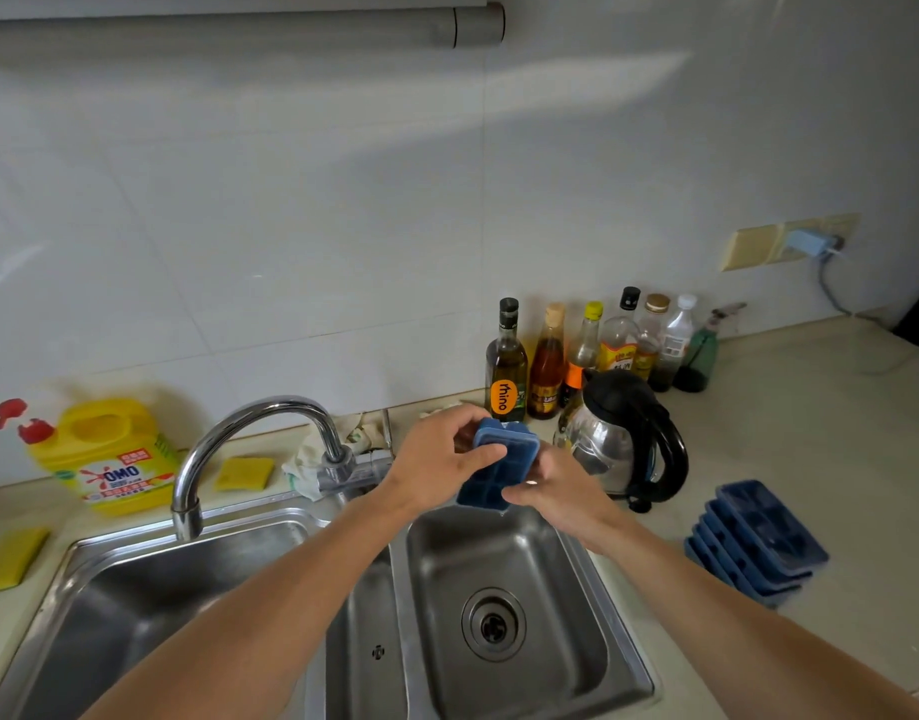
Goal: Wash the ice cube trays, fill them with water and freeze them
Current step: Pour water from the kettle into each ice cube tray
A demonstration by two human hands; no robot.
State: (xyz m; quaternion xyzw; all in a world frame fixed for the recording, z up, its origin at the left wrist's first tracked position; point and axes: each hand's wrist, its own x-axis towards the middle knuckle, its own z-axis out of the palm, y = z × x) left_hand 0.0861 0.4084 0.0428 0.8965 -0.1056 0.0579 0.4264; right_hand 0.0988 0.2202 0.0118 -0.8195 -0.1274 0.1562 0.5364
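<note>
Both hands hold one blue tray (491,478). The left hand (439,459) curls round its upper end with the thumb laid across the front, and the right hand (556,491) pinches the lower right corner. The tray is tilted, cells facing us, above the back edge of the right basin of the sink (436,563) — two basins, one tap (254,428) turned over the left. Both bare forearms reach straight forward and meet at the tray. On the counter to the right is one stack of matching trays (758,543) — four or five, the edges too close to count. Behind stand one kettle (623,439) and seven bottles (506,376). To the left are two yellow sponges (244,472) and one yellow jug (109,454).
</note>
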